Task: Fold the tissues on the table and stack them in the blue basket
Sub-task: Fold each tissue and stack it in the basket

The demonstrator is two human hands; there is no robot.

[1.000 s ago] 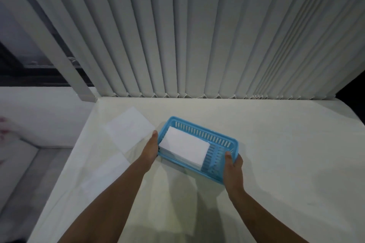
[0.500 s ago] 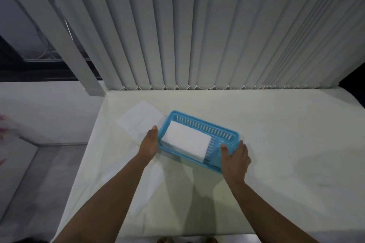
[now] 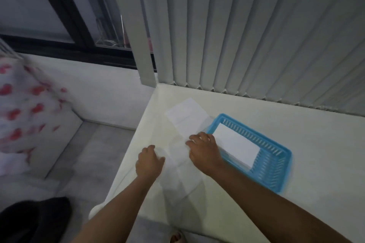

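Observation:
The blue basket [image 3: 273, 171] sits on the white table [image 3: 316, 154] with a stack of folded white tissues [image 3: 236, 145] in its left half. Just left of the basket an unfolded tissue [image 3: 179, 171] lies flat near the table's left edge. My left hand [image 3: 149, 162] rests on that tissue's left side, fingers curled down. My right hand [image 3: 204, 151] presses on its upper right part, next to the basket's near-left corner. A second unfolded tissue [image 3: 186, 118] lies farther back, toward the blinds.
Vertical white blinds [image 3: 256, 35] hang along the table's far edge. The table's left edge drops to a grey floor [image 3: 85, 160]. A white cloth with red shapes [image 3: 21, 116] is at the far left, and a dark object [image 3: 33, 221] sits at the bottom left.
Both hands have left the basket's ends and moved left onto the unfolded tissue. The view has swung left, so the basket now sits to the right.

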